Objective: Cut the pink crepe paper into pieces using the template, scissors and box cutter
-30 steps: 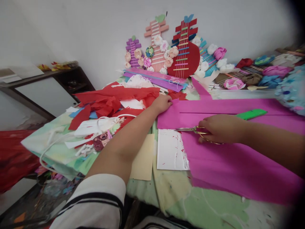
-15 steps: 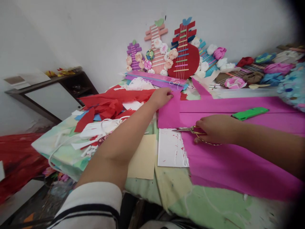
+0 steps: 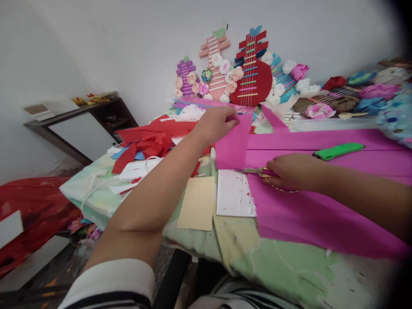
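My left hand [image 3: 219,124] pinches the upper edge of a pink paper flap [image 3: 232,148] and holds it raised. In my right hand [image 3: 286,171] is a pair of gold-handled scissors [image 3: 257,171], its blades pointing left along the flap's lower edge. Beneath the scissors lies a white board [image 3: 236,193] with a ragged line and red specks on it. A large sheet of pink paper [image 3: 315,214] spreads under and to the right of my right hand. On it, beyond my right wrist, rests a green utility knife [image 3: 338,151].
A cream card [image 3: 196,204] lies left of the board. Crumpled red paper [image 3: 157,141] and white scraps cover the table's left part. Guitar-shaped crafts [image 3: 254,81] with paper flowers lean on the wall. A low cabinet [image 3: 77,133] stands at the left.
My left hand has risen slightly, lifting the pink flap. The scissors, still in my right hand, remain at the flap's lower edge. The view has shifted a little.
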Demonstrator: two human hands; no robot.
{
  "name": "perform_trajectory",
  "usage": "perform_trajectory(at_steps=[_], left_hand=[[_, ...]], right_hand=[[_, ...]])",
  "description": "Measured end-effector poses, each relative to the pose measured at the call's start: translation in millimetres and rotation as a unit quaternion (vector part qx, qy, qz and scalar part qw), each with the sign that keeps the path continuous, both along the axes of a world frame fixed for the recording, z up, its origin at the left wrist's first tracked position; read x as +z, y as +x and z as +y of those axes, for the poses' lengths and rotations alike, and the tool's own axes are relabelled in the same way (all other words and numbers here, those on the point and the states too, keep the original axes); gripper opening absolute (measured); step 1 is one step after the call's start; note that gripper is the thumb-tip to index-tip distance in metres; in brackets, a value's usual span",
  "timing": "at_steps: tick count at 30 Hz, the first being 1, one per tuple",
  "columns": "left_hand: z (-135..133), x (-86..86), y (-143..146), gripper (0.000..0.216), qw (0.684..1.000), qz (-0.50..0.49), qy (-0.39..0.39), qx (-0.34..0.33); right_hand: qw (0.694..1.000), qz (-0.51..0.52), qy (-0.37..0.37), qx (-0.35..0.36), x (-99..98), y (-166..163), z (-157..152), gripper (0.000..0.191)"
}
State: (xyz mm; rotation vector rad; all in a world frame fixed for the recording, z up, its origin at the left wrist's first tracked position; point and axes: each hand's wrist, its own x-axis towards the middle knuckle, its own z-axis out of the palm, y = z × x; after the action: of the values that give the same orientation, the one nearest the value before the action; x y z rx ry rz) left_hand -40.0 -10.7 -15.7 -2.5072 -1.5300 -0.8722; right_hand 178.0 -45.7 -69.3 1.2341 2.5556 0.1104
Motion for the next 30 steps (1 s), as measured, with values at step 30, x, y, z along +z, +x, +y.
perform_trajectory(at_steps=[30], left_hand=[[-6.1, -0.9, -12.7, 0.013, 0.999, -0.015, -0.003, 0.034]], right_hand=[[0.999, 0.005, -0.013, 0.035, 5.3, 0.8, 7.5, 0.039]])
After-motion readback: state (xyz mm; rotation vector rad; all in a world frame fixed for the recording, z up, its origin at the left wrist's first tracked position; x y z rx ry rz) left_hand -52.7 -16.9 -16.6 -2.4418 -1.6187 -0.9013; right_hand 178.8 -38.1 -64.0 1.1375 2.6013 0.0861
